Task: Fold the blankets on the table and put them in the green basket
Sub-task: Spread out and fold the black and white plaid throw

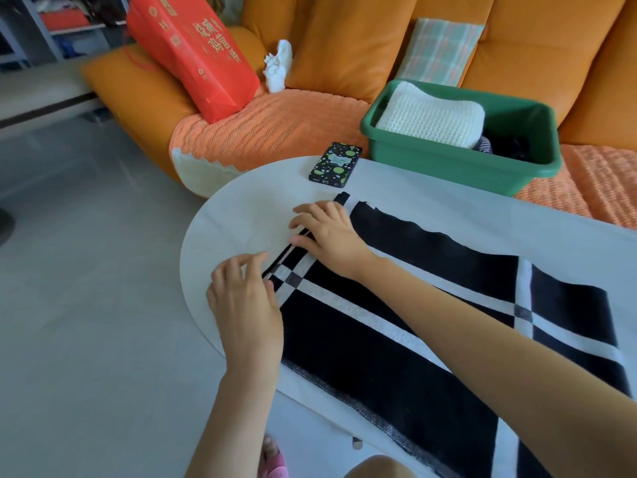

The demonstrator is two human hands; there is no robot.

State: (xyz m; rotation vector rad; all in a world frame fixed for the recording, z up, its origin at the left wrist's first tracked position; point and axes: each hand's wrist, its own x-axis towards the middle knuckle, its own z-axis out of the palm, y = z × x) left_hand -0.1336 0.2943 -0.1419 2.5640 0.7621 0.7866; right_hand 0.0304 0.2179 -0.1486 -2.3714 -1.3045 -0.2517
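A black blanket with white stripes [396,339] lies spread flat on the white oval table [248,201]. My left hand [246,301] rests at the blanket's left edge, fingers curled at the striped corner. My right hand [327,232] lies a little farther along the same edge, fingers bent onto the cloth; whether either hand pinches the fabric is unclear. The green basket [458,160] stands on the sofa beyond the table. Inside it lies a folded white knitted blanket [431,115] with dark cloth [506,146] beside it.
A phone in a black spotted case [336,164] lies on the table's far edge. On the orange sofa [344,46] stand a red paper bag [193,53], a white figurine [279,65] and a plaid cushion [437,50]. Grey floor lies to the left.
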